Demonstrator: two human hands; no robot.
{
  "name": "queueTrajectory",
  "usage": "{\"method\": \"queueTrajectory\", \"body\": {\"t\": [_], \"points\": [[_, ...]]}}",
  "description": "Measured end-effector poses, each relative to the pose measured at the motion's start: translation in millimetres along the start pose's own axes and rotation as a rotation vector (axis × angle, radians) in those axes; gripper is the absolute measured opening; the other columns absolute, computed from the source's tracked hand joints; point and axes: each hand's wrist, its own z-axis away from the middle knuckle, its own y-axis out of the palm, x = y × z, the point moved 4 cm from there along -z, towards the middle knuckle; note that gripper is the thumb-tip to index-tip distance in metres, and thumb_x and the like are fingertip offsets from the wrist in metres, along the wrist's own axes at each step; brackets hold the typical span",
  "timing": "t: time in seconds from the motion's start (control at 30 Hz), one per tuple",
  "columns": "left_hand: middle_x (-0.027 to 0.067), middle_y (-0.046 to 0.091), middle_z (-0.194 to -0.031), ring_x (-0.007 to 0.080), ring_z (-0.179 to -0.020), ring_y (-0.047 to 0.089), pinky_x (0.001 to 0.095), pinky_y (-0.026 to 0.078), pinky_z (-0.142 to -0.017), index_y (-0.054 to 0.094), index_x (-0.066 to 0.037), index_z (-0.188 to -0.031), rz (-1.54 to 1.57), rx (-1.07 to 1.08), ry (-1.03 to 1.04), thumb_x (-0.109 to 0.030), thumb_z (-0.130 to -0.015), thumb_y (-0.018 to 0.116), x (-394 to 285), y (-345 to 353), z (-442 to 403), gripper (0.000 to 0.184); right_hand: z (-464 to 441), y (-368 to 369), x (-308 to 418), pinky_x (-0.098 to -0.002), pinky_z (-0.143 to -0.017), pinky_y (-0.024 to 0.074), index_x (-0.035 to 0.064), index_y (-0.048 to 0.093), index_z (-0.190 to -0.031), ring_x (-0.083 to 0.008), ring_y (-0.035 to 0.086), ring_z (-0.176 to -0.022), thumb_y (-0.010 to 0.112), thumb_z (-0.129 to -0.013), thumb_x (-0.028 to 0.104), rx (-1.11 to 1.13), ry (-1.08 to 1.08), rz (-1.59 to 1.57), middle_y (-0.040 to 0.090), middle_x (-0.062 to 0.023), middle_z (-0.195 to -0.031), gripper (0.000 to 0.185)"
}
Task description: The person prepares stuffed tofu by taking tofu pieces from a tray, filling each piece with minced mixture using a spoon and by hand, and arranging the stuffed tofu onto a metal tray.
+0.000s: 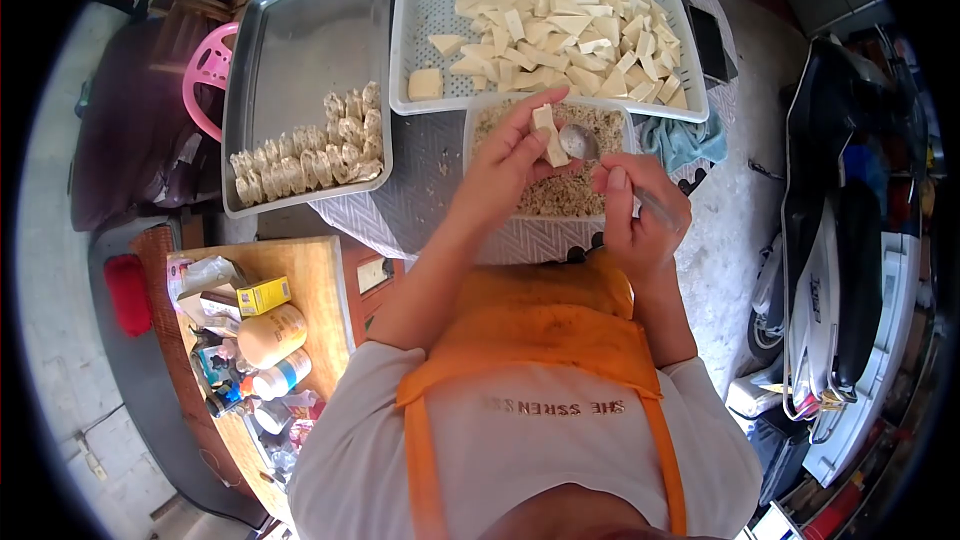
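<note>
My left hand point(518, 148) grips a pale tofu piece point(549, 132) between thumb and fingers, above a tub of crumbly brown filling point(560, 198). A metal spoon point(580, 142) is in my right hand point(645, 208), its bowl touching or very close to the tofu piece; its handle passes through my closed fingers. Behind the tub, a white perforated tray point(425, 45) bears a heap of cut tofu pieces point(570, 30) and one separate block point(426, 84). To the left, a metal tray point(300, 30) holds rows of filled pieces point(305, 155) at its near end.
A pink plastic basket handle point(208, 70) shows beside the metal tray. A blue cloth point(685, 143) and a dark phone-like slab point(706, 43) lie at the right. Bottles and boxes point(270, 335) crowd a wooden table point(320, 280) at lower left. A scooter point(825, 270) stands at right.
</note>
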Motion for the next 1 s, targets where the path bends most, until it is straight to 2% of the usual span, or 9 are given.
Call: {"method": "queueTrajectory", "body": {"t": [0.3, 0.5, 0.6, 0.7, 0.73, 0.8, 0.83, 0.93, 1.0], "points": [[0.0083, 0.058, -0.112, 0.0141, -0.101, 0.056, 0.0253, 0.048, -0.082, 0.042, -0.010, -0.134, -0.263, 0.004, 0.069, -0.003, -0.093, 0.033, -4.8, -2.1, -0.2, 0.042, 6.8, 7.8, 5.2, -0.0315, -0.060, 0.0516, -0.0008, 0.058, -0.088, -0.0285, 0.062, -0.067, 0.061, -0.071, -0.007, 0.115, -0.128, 0.077, 0.063, -0.0121, -0.079, 0.018], [0.0067, 0.059, -0.112, 0.0153, -0.101, 0.056, 0.0265, 0.045, -0.086, 0.047, -0.008, -0.131, -0.558, 0.103, 0.236, 0.000, -0.092, 0.035, 3.1, 3.6, 0.5, 0.041, 10.6, 19.9, 2.6, -0.0324, -0.061, 0.0516, -0.0007, 0.059, -0.085, -0.0289, 0.063, -0.071, 0.059, -0.073, -0.006, 0.027, -0.144, 0.095, 0.062, -0.0124, -0.079, 0.013], [0.0074, 0.058, -0.112, 0.0164, -0.102, 0.056, 0.0272, 0.045, -0.088, 0.048, -0.006, -0.129, -0.588, 0.114, 0.261, 0.000, -0.092, 0.036, 7.5, -4.3, -0.1, 0.039, 13.0, 22.8, -7.6, -0.0331, -0.058, 0.0505, -0.0014, 0.060, -0.086, -0.0286, 0.062, -0.065, 0.056, -0.078, -0.004, 0.022, -0.095, -0.045, 0.061, -0.0127, -0.076, 0.009], [0.0086, 0.057, -0.113, 0.0163, -0.101, 0.056, 0.0277, 0.045, -0.089, 0.050, -0.002, -0.125, -0.341, 0.013, 0.148, 0.000, -0.091, 0.037, 3.2, -18.8, 1.5, 0.036, 16.7, 7.4, -34.5, -0.0327, -0.054, 0.0488, -0.0031, 0.061, -0.085, -0.0266, 0.060, -0.058, 0.053, -0.083, 0.000, -0.092, 0.370, -0.273, 0.062, -0.0134, -0.075, 0.009], [0.0089, 0.057, -0.113, 0.0161, -0.100, 0.056, 0.0278, 0.045, -0.089, 0.051, -0.001, -0.124, -0.216, -0.036, 0.098, 0.000, -0.091, 0.038, 1.8, -21.5, 2.2, 0.035, 13.0, 3.6, -38.7, -0.0321, -0.053, 0.0481, -0.0034, 0.061, -0.084, -0.0254, 0.059, -0.056, 0.052, -0.085, 0.001, -0.070, 0.341, -0.156, 0.062, -0.0135, -0.074, 0.010], [0.0093, 0.056, -0.113, 0.0162, -0.099, 0.056, 0.0282, 0.046, -0.089, 0.052, 0.000, -0.120, -0.260, -0.082, 0.149, 0.002, -0.088, 0.040, -7.1, -20.1, 2.8, 0.034, -1.7, 1.7, -50.4, -0.0308, -0.051, 0.0467, -0.0040, 0.061, -0.083, -0.0232, 0.058, -0.052, 0.051, -0.087, 0.004, -0.028, 0.278, 0.075, 0.063, -0.0136, -0.074, 0.014], [0.0095, 0.056, -0.113, 0.0162, -0.099, 0.056, 0.0284, 0.046, -0.089, 0.053, 0.001, -0.119, -0.284, -0.104, 0.174, 0.003, -0.087, 0.041, -10.2, -19.9, 3.4, 0.033, -6.8, 7.5, -52.0, -0.0286, -0.050, 0.0462, -0.0040, 0.061, -0.082, -0.0204, 0.059, -0.052, 0.050, -0.089, 0.009, 0.126, 0.258, 0.209, 0.064, -0.0141, -0.075, 0.018], [0.0086, 0.056, -0.112, 0.0160, -0.101, 0.056, 0.0284, 0.046, -0.089, 0.053, 0.001, -0.117, -0.289, -0.020, 0.200, 0.005, -0.083, 0.043, -11.9, -18.2, 1.3, 0.035, 9.9, 39.4, -74.8, -0.0287, -0.050, 0.0464, -0.0038, 0.060, -0.084, -0.0182, 0.060, -0.054, 0.049, -0.091, 0.013, 0.351, 0.590, -0.169, 0.064, -0.0136, -0.074, 0.021], [0.0085, 0.056, -0.112, 0.0155, -0.102, 0.055, 0.0280, 0.046, -0.089, 0.053, 0.002, -0.115, -0.272, -0.075, 0.154, 0.006, -0.082, 0.043, -16.0, -22.5, 2.2, 0.035, 13.1, 39.1, -76.8, -0.0250, -0.048, 0.0463, -0.0024, 0.061, -0.087, -0.0129, 0.058, -0.054, 0.049, -0.092, 0.016, 0.277, 0.684, -0.311, 0.064, -0.0089, -0.071, 0.022]]}}
